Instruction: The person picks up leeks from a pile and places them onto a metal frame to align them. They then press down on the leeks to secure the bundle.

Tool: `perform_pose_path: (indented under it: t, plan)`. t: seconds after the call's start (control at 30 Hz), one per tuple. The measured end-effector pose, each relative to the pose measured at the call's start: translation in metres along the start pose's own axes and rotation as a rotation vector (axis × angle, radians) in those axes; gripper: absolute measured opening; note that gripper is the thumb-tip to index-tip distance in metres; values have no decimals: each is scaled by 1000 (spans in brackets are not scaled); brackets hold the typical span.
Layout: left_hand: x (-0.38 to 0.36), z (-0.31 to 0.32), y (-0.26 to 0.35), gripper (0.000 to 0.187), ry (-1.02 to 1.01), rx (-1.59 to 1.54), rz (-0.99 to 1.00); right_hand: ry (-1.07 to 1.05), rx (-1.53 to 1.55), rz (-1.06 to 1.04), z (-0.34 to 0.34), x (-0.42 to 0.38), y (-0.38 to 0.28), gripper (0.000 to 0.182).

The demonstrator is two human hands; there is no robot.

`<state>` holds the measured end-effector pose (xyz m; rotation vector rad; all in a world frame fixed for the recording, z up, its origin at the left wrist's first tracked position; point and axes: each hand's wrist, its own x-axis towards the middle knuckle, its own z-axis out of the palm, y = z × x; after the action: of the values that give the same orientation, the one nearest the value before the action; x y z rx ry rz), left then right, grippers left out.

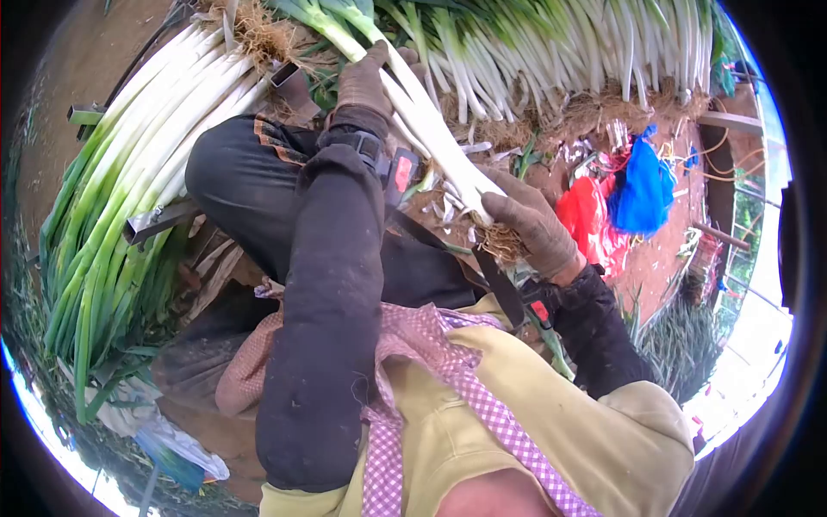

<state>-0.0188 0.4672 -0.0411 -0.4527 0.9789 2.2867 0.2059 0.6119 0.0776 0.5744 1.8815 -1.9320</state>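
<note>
A few leeks (435,129) lie slantwise between my hands, their green leaves toward the top and the roots toward my right side. My left hand (363,84), in a brown work glove, is closed around the stalks near the green part. Gloved too, my right hand (532,226) grips the white ends just above the brown roots (500,244). How many stalks I hold is hard to make out where they overlap.
At left, a bundle of leeks (164,138) rests across a metal frame (159,222). A long row of leeks (551,60) lies at the top. Red plastic (588,215) and blue plastic (642,185) sit at right on the dirt ground, with loose peelings nearby.
</note>
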Motion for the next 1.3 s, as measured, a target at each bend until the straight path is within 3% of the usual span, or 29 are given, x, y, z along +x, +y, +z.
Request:
perform_pose_path:
  t: [0.2,0.3,0.4,0.47,0.53,0.6,0.7,0.73,0.77,0.83,0.9,1.0,1.07,1.1,1.17,1.23,1.27,1.3]
  plan:
    - [12,-2,-2,32,110,59,99,-70,50,134,9,-31,-31,46]
    - [27,-11,0,26,119,-41,149,-99,-345,256,-42,-60,36,35]
    - [25,-6,-5,30,125,-36,153,296,-899,257,-57,-63,52,37]
    - [24,-2,-8,30,133,-10,146,201,-416,69,-47,-47,49,36]
    - [27,-2,-12,30,113,-70,135,126,-31,25,-24,-32,44,36]
    - [27,2,-10,29,115,-130,135,40,257,110,0,-15,46,35]
    - [16,5,-3,27,167,-56,166,63,391,240,9,-6,51,30]
    - [15,3,-2,28,180,-37,177,-34,-80,-26,-6,-13,56,25]
    - [17,4,0,28,178,-20,178,-1,-542,-310,-22,-20,61,21]
    - [21,-3,-5,28,181,8,167,-151,-213,286,-65,-53,67,25]
    - [21,0,-7,27,187,-1,127,-56,-272,419,-95,-72,88,35]
    - [28,-1,-11,27,154,-39,133,309,-1564,622,-116,-67,98,48]
    - [29,1,-11,24,198,-13,182,474,-1094,-67,-121,-55,79,59]
    - [22,4,-13,23,221,-17,148,553,-667,-62,-75,-44,24,61]
    - [17,7,-12,24,228,59,153,429,-962,-340,-30,-19,-7,66]
    - [25,5,-20,29,248,42,155,223,-1074,-465,3,11,-13,67]
    - [28,-1,-23,30,232,55,148,223,-1146,-474,10,30,10,67]
    - [30,-3,-22,32,215,68,141,173,-1045,-69,21,37,5,63]
